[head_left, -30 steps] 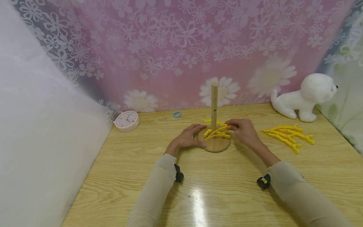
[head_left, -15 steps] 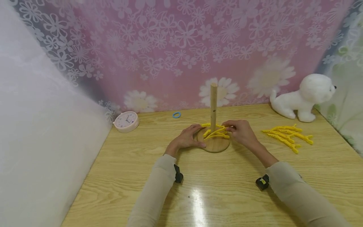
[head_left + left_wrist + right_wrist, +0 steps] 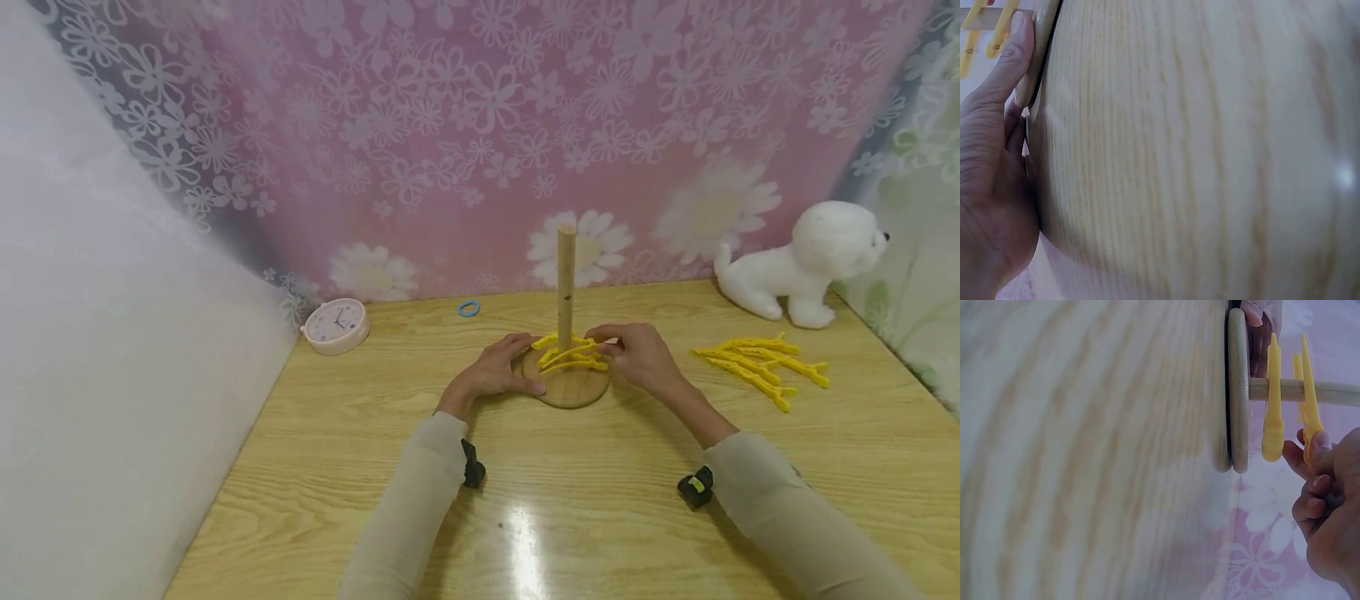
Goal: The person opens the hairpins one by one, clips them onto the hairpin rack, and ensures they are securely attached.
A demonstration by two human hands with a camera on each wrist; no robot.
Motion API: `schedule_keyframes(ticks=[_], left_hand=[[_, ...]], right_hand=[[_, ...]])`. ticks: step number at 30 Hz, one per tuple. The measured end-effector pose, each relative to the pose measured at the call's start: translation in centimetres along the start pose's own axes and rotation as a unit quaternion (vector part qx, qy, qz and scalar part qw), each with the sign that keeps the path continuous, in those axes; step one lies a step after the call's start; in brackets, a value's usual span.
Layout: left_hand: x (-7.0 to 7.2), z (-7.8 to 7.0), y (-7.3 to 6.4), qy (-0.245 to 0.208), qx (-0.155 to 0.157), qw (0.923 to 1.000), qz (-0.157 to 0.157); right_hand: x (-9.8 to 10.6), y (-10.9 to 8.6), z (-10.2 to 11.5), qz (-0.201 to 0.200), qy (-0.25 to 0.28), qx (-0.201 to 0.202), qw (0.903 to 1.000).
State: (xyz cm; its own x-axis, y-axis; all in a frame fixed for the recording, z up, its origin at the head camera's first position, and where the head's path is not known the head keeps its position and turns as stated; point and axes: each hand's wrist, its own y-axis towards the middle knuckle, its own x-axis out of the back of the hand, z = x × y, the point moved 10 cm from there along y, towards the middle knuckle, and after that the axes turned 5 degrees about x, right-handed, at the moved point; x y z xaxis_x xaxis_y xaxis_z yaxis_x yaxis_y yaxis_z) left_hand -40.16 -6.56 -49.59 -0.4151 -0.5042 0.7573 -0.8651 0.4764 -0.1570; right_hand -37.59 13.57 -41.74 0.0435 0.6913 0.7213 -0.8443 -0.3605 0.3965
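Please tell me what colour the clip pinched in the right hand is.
The clip is yellow, and it shows best in the right wrist view.

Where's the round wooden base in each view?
Head: right of centre, the round wooden base lies on the table under the post.
Left wrist: top left, only part of it, beside the thumb.
Right wrist: upper right of centre, seen edge-on as an upright strip.
Shared landmark: the left hand at its rim, also in left wrist and right wrist.
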Motion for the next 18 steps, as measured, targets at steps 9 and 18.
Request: schedule_keyframes(ticks=[9, 18], left_hand=[[-0.2, -0.5, -0.2, -0.002, -0.021, 0.9998, 0.001], [0.0, -0.7, -0.2, -0.001, -0.021, 0.9998, -0.002]], right_hand=[[-0.5, -0.2, 0.3, 0.034, -0.004, 0.011, 0.9994], [-1.1, -0.7, -0.2, 0.091, 0.021, 0.007, 0.9956]])
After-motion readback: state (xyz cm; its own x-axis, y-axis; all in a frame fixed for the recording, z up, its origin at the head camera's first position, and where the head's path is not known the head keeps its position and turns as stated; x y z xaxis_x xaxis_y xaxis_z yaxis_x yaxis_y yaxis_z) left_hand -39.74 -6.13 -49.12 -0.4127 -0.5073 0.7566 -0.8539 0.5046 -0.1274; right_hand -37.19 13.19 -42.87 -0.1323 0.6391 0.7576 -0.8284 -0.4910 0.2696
